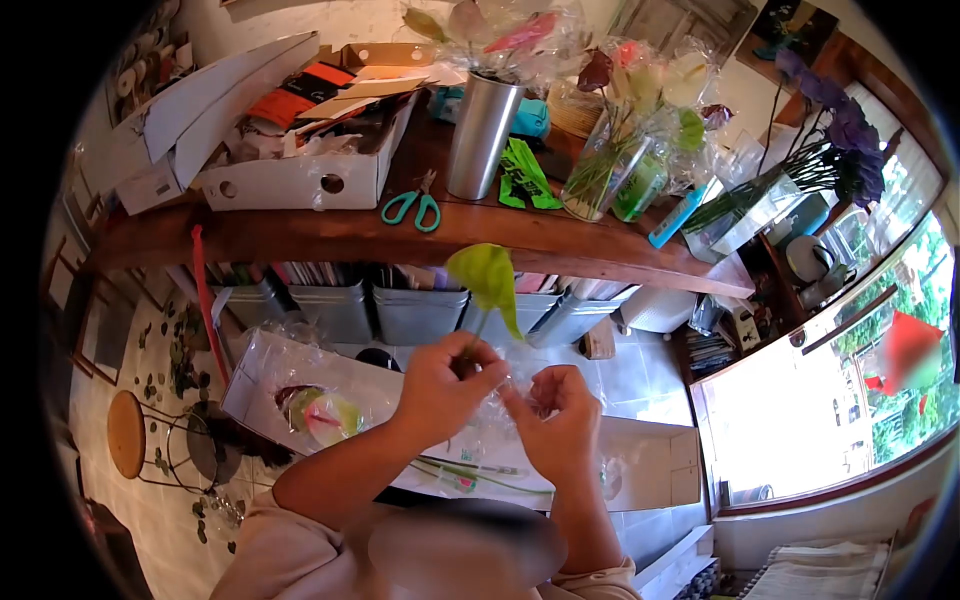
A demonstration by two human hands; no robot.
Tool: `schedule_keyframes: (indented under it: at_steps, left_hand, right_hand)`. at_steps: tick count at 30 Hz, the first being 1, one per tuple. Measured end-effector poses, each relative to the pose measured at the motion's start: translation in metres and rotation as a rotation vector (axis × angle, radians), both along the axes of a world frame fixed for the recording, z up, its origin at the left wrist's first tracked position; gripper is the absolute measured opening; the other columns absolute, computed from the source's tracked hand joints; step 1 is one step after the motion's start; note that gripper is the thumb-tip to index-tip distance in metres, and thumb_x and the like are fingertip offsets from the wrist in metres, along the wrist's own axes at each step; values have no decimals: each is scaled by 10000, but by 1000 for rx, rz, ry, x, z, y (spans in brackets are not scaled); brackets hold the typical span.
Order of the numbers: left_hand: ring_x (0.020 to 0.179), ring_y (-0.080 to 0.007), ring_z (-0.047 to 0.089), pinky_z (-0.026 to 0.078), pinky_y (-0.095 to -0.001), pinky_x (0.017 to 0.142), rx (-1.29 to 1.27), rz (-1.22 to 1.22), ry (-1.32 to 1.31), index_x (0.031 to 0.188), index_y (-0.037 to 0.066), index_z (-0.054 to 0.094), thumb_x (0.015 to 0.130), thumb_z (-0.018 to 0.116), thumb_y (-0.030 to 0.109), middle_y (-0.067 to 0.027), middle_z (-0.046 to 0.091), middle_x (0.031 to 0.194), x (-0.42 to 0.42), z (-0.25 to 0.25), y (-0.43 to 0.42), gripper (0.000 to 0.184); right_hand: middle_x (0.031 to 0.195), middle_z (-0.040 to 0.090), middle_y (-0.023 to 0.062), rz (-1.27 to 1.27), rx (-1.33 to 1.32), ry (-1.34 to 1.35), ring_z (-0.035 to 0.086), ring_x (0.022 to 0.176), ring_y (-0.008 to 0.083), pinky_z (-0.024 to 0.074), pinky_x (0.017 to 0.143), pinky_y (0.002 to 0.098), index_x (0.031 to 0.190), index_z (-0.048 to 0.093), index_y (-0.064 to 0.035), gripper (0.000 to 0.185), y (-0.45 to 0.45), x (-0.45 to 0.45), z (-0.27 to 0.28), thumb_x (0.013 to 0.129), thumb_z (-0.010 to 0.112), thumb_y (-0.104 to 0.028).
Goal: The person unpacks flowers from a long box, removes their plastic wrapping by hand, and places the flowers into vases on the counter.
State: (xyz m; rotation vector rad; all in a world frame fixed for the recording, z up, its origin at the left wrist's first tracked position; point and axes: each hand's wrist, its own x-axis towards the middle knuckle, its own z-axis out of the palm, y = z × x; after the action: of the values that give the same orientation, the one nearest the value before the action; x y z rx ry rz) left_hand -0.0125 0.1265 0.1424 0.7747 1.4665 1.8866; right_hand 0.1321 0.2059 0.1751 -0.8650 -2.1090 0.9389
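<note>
My left hand (440, 390) is closed around the stem of a green anthurium (485, 280), whose bloom points up towards the wooden table. Just to the right, my right hand (562, 425) pinches clear plastic wrap (508, 388) close to the left fingers. Below both hands lies a long white cardboard box (650, 465). Inside it are a plastic-wrapped bloom (328, 415) in pink and green and several long green stems (480, 472). My forearms partly cover the box.
On the wooden table (330, 235) are teal-handled scissors (412, 208), a metal vase (485, 135) of wrapped flowers, a glass vase (605, 165), purple flowers (845, 135) and a filled cardboard box (300, 180). Metal bins (420, 315) stand under it. A stool (127, 435) is at left.
</note>
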Motion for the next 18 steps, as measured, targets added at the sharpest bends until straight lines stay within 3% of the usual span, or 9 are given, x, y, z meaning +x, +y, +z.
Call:
schedule_keyframes:
  at_steps: [3,6,10,13,16,18]
  left_hand:
    - [596,-28,482,408,-222,553,-49,171,149,878,20,688,866,796,55,42,602,694,-18,-12,-6,113]
    - [620,-6,493,407,-195,567,-45,301,315,882,44,681,875,791,22,64,587,697,-33,-11,-12,112]
    - [553,-74,518,412,-246,512,-4,527,760,924,24,668,841,796,23,-1,637,734,-41,-21,-10,153]
    - [591,-57,480,399,-233,554,-34,402,663,929,46,648,819,816,6,-3,595,763,-30,-13,-12,205]
    - [653,-148,560,461,-290,573,-50,217,543,986,18,659,860,793,50,-91,606,811,-21,13,-24,187]
    - [687,-195,574,474,-317,593,120,208,746,1009,4,662,893,750,43,-113,596,834,-20,23,-35,151]
  right_hand:
    - [782,704,62,-7,-58,124,635,645,71,488,575,220,941,645,27,141,19,3,-25,881,773,26]
    - [789,701,58,-40,-130,86,651,678,76,514,590,229,958,655,29,138,29,8,-28,882,769,32]
    - [843,717,87,-82,5,93,682,703,109,531,586,241,963,674,32,127,32,10,-31,877,768,23]
    - [849,717,102,-95,83,76,690,696,128,528,566,251,932,681,36,107,24,6,-25,882,768,-2]
    - [835,707,107,-153,162,91,689,685,134,523,550,258,900,685,39,101,29,3,-28,894,761,-26]
    - [829,704,108,-160,172,113,687,675,137,520,548,259,892,686,39,98,33,2,-26,900,755,-29]
